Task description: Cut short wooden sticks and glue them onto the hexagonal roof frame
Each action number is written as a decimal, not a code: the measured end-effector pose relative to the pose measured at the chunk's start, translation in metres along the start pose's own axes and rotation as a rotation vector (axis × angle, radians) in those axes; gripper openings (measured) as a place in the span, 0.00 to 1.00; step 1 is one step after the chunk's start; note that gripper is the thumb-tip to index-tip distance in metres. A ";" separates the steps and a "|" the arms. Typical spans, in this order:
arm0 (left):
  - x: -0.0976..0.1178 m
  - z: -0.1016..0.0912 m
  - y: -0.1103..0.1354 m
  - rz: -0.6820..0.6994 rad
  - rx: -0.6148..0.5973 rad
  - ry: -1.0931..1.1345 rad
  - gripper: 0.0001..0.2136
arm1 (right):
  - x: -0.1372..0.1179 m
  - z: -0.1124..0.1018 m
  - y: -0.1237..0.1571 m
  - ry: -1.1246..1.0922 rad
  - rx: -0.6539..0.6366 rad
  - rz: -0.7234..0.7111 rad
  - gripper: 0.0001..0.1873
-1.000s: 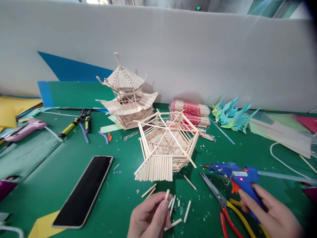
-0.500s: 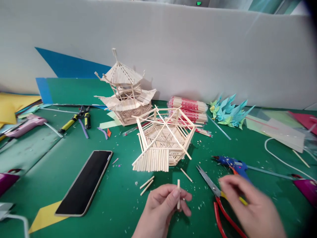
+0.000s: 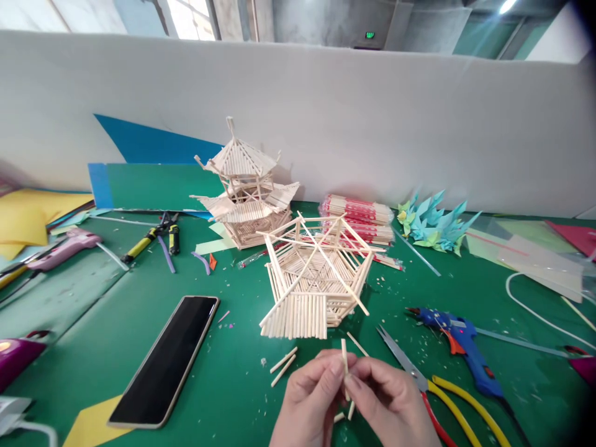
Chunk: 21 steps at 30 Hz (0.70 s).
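Both of my hands meet at the front of the table around a short wooden stick [image 3: 344, 354]. My left hand [image 3: 310, 394] pinches it nearly upright between thumb and fingers. From the right, my right hand [image 3: 386, 397] closes on its lower part with thumb and fingertips. More stick ends [image 3: 351, 410] show just below the fingers; whether they are held or lie on the table, I cannot tell. Just beyond stands an open-topped stick frame [image 3: 316, 273], one roof panel [image 3: 295, 316] covered with sticks laid side by side.
Scissors [image 3: 403, 357] with red and yellow handles lie right of my hands, near a blue glue gun [image 3: 459, 335]. A phone [image 3: 165, 360] lies left. Behind are a stick pagoda [image 3: 246, 192], bundled sticks [image 3: 358, 211] and folded blue paper [image 3: 435, 220]. Loose sticks [image 3: 283, 366] lie in front.
My right hand has moved left from above the scissors and closed on the stick in my left hand. The scissors' handles are uncovered now. The view has tilted up slightly.
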<state>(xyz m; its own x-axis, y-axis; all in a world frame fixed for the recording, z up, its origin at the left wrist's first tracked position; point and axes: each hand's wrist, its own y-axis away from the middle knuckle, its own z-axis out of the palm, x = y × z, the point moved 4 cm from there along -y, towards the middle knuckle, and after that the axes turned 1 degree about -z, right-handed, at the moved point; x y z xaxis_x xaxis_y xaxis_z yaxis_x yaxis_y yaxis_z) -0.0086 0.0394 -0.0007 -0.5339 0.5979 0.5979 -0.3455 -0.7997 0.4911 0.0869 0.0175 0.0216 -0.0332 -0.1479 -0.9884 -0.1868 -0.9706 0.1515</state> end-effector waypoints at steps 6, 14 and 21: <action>0.011 -0.010 -0.002 0.073 0.086 -0.045 0.14 | -0.020 -0.002 -0.026 0.010 -0.086 0.004 0.15; 0.029 -0.012 -0.007 0.167 0.176 -0.010 0.11 | -0.010 0.009 -0.045 -0.098 -0.110 0.029 0.15; 0.031 -0.016 -0.014 0.205 0.234 -0.017 0.12 | -0.006 0.010 -0.046 -0.147 -0.120 0.037 0.15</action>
<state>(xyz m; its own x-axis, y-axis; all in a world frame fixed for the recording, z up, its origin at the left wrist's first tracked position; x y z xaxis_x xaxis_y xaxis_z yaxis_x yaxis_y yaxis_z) -0.0326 0.0681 0.0008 -0.5601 0.4281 0.7092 -0.0442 -0.8704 0.4904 0.0863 0.0649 0.0205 -0.1821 -0.1634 -0.9696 -0.0646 -0.9820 0.1777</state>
